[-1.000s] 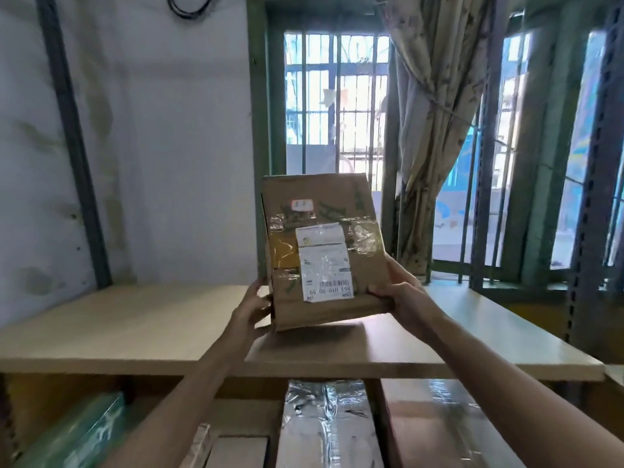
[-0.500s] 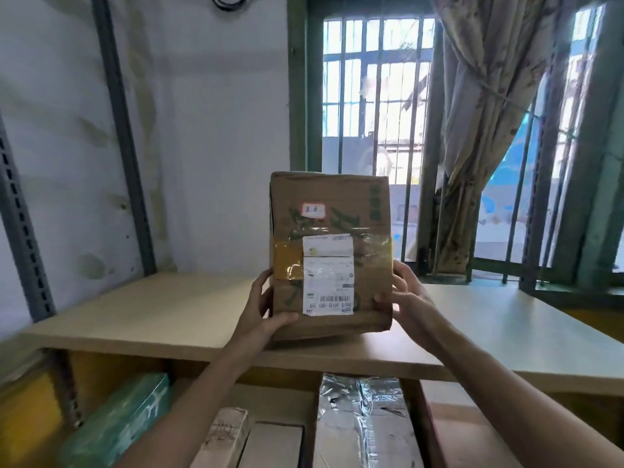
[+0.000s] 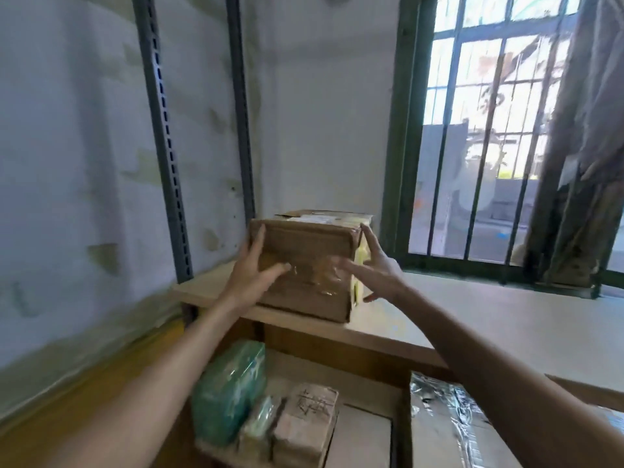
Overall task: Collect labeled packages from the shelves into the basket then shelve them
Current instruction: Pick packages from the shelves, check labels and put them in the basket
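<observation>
Wooden shelving fills the lower view. Nearest, under the two forearms, the lower tier holds a green wrapped parcel [image 3: 229, 396], a small brown parcel [image 3: 307, 420] with writing on top just right of it, and a crinkled silver foil parcel [image 3: 439, 410] beneath the right forearm. Above these, at wrist level, runs the top shelf board [image 3: 472, 319]. The cardboard box [image 3: 304, 265] sits on its left end, directly between the hands.

The left hand [image 3: 251, 275] lies against the box's left side, fingers straight and pointing up, thumb stretched across the near face. The right hand [image 3: 374, 268] is spread wide at the box's right near edge, fingers straight, touching the cardboard and curled round nothing. Neither hand grips; both look to be pressing or steadying.

The box lies straight ahead of both palms, each about equally near, with its near-right bottom corner close to the board's front edge. A white label [image 3: 314, 218] shows on its top face, so the labelled side points upward. Its long axis seems to run away from the hands toward the wall [image 3: 320, 113], though foreshortening leaves that unsure — a level push from both palms would likely seat it deeper.

Beyond the fingertips stands a grey slotted upright [image 3: 165, 146] and, past the right hand, a barred window [image 3: 472, 146] and curtain [image 3: 587, 130].
</observation>
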`<state>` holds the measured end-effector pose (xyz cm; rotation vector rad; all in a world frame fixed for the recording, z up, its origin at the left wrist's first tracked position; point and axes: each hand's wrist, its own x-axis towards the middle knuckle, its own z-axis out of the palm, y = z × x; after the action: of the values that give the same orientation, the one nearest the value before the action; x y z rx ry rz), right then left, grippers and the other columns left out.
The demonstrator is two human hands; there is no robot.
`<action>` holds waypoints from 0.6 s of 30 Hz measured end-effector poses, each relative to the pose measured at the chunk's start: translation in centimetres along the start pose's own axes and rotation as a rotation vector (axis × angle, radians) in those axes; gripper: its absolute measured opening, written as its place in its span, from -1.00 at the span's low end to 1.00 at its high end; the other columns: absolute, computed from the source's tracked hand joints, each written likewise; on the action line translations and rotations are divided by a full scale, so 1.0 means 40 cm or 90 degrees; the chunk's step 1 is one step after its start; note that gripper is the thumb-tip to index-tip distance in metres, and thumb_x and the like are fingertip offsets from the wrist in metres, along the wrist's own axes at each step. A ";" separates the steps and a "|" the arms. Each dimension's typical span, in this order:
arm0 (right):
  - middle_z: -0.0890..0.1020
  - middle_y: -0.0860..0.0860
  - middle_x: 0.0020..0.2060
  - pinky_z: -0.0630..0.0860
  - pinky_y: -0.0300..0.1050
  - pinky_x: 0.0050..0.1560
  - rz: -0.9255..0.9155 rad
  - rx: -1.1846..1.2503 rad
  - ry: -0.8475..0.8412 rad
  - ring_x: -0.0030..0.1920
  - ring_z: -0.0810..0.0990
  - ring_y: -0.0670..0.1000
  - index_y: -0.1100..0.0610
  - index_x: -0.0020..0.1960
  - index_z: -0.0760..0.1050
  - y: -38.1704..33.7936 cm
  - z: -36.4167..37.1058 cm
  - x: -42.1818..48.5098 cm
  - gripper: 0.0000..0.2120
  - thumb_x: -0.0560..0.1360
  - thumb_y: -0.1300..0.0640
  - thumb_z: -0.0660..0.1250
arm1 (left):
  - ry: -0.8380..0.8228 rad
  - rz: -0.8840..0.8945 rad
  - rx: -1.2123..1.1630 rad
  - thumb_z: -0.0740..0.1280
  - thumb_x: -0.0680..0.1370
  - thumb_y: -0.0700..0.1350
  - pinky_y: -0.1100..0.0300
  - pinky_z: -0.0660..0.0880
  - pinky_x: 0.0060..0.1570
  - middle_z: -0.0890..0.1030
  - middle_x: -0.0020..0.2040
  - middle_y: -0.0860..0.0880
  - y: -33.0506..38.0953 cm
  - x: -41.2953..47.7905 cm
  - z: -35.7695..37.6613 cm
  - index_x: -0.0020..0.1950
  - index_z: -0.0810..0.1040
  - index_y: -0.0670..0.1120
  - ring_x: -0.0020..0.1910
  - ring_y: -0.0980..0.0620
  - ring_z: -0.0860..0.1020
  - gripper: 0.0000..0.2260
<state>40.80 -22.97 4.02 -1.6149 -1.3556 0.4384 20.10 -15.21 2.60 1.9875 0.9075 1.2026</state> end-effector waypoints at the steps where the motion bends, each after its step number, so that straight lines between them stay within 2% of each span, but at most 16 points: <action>1: 0.25 0.16 0.46 0.60 0.02 -0.19 0.000 -0.005 0.010 0.30 0.43 0.29 -0.29 0.46 -0.25 -0.009 0.041 0.022 -0.07 0.39 -0.19 0.37 | -0.028 -0.028 0.054 0.34 0.48 0.05 -0.02 0.01 0.47 -0.10 0.54 0.05 -0.026 -0.005 -0.020 0.49 -0.04 0.19 0.50 0.00 -0.02 -0.28; 3: 0.30 0.19 0.43 0.60 0.09 -0.12 -0.005 -0.004 0.023 0.26 0.46 0.29 -0.25 0.47 -0.29 -0.030 0.115 0.064 -0.05 0.43 -0.09 0.39 | -0.073 -0.070 0.108 0.34 0.48 0.04 0.07 0.01 0.43 -0.18 0.53 0.04 -0.070 -0.016 -0.052 0.49 0.01 0.17 0.51 0.00 -0.07 -0.31; 6: 0.32 0.21 0.41 0.61 -0.04 -0.27 -0.005 -0.004 0.022 0.24 0.47 0.29 -0.26 0.47 -0.28 -0.067 0.218 0.118 -0.05 0.42 -0.12 0.39 | -0.124 -0.123 0.131 0.32 0.50 0.01 0.17 0.12 0.37 -0.02 0.54 -0.01 -0.124 -0.037 -0.089 0.48 0.14 0.12 0.50 -0.03 0.04 -0.40; 7: 0.33 0.22 0.40 0.62 0.01 -0.22 -0.006 -0.003 0.023 0.23 0.48 0.29 -0.27 0.47 -0.28 -0.075 0.250 0.135 -0.06 0.42 -0.12 0.39 | -0.131 -0.129 0.141 0.31 0.51 0.01 0.20 0.14 0.34 0.05 0.53 -0.01 -0.140 -0.046 -0.099 0.48 0.14 0.11 0.48 -0.03 0.09 -0.41; 9: 0.34 0.23 0.40 0.57 0.18 0.04 -0.011 -0.011 0.021 0.23 0.49 0.29 -0.25 0.47 -0.29 -0.095 0.308 0.164 -0.08 0.44 -0.12 0.37 | -0.125 -0.136 0.158 0.31 0.52 -0.02 0.20 0.15 0.34 0.13 0.51 0.02 -0.172 -0.065 -0.122 0.48 0.15 0.10 0.47 0.00 0.14 -0.42; 11: 0.35 0.24 0.39 0.52 0.21 0.14 -0.009 -0.034 0.003 0.21 0.50 0.28 -0.22 0.48 -0.29 -0.111 0.348 0.182 -0.13 0.48 -0.14 0.32 | -0.101 -0.135 0.161 0.32 0.52 -0.06 0.25 0.13 0.31 0.19 0.49 0.06 -0.207 -0.087 -0.148 0.47 0.19 0.11 0.44 0.05 0.18 -0.44; 14: 0.36 0.21 0.39 0.44 0.19 0.24 -0.024 -0.073 -0.007 0.29 0.44 0.27 -0.15 0.51 -0.24 -0.109 0.379 0.172 -0.20 0.51 -0.18 0.24 | -0.028 -0.107 0.170 0.30 0.52 -0.11 0.27 0.13 0.25 0.29 0.45 0.06 -0.266 -0.117 -0.174 0.43 0.28 0.08 0.41 0.07 0.24 -0.51; 16: 0.33 0.17 0.42 0.39 0.16 0.28 -0.095 -0.123 0.055 0.35 0.35 0.22 -0.04 0.54 -0.11 -0.084 0.399 0.124 -0.27 0.53 -0.12 0.22 | 0.035 -0.094 0.180 0.31 0.50 -0.13 0.22 0.20 0.27 0.38 0.39 0.03 -0.314 -0.140 -0.172 0.39 0.36 0.04 0.36 0.05 0.31 -0.55; 18: 0.30 0.16 0.41 0.35 0.10 0.29 -0.218 -0.116 0.118 0.37 0.30 0.17 0.12 0.51 0.08 -0.044 0.430 0.050 -0.37 0.53 0.04 0.24 | 0.058 -0.104 0.205 0.33 0.49 -0.13 0.12 0.30 0.29 0.46 0.33 -0.01 -0.368 -0.169 -0.153 0.33 0.43 -0.01 0.31 0.01 0.38 -0.60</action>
<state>27.35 -13.92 -2.30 -1.4860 -1.5250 -0.0394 8.83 -11.47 -9.98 2.0662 1.3551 1.1169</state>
